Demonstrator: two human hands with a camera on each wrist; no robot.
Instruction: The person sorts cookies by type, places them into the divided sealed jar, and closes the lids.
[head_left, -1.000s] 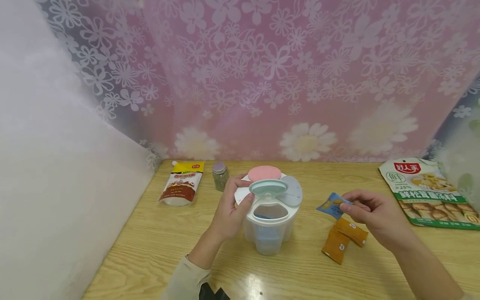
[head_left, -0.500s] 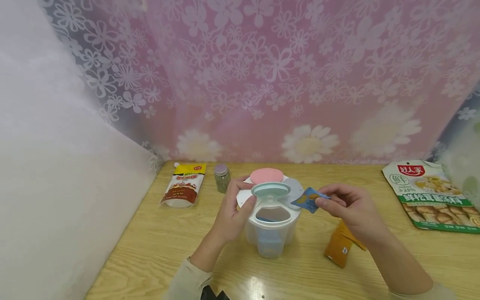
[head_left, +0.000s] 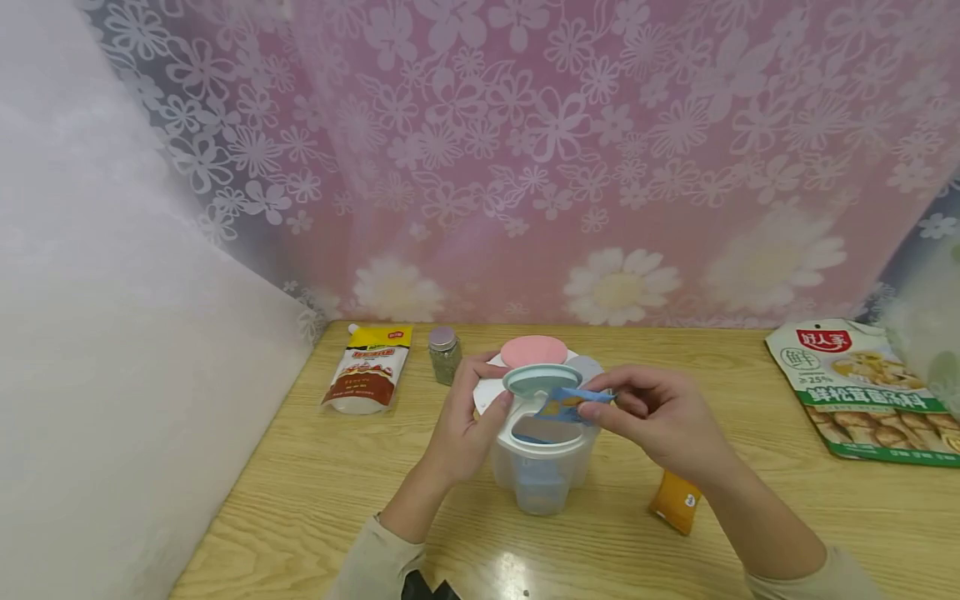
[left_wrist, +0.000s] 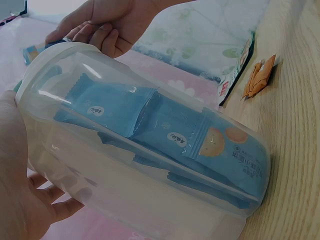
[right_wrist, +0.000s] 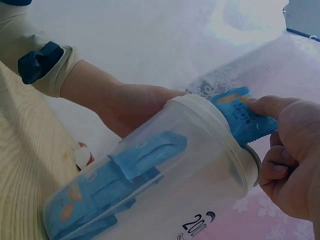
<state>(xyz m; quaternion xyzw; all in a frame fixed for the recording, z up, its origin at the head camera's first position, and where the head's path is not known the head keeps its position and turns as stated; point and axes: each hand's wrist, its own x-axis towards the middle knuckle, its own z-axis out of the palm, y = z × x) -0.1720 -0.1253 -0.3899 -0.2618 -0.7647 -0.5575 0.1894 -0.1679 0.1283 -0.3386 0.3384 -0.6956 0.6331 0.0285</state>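
A clear plastic storage container [head_left: 542,493] stands upright on the wooden table, its white top carrying coloured flaps. The mint flap [head_left: 542,380] is raised over an opening. My left hand [head_left: 463,429] grips the container's top from the left, thumb beside the raised flap. My right hand [head_left: 663,421] pinches a small blue snack packet [head_left: 562,404] between thumb and fingers, close over the opening. Several blue packets [left_wrist: 170,125] sit inside one compartment, shown through the wall in the left wrist view. The right wrist view shows the pinched packet [right_wrist: 242,115] beside the rim.
Orange packets [head_left: 677,502] lie on the table [head_left: 300,508] near my right forearm. At the back left stand a spouted pouch [head_left: 367,367] and a small glass jar [head_left: 445,358]. A large green-and-white seasoning bag [head_left: 870,392] lies at the right. A floral curtain [head_left: 480,167] hangs behind.
My right hand has carried the blue packet leftward from above the orange packets to the container's opening. The left hand keeps its grip on the container.
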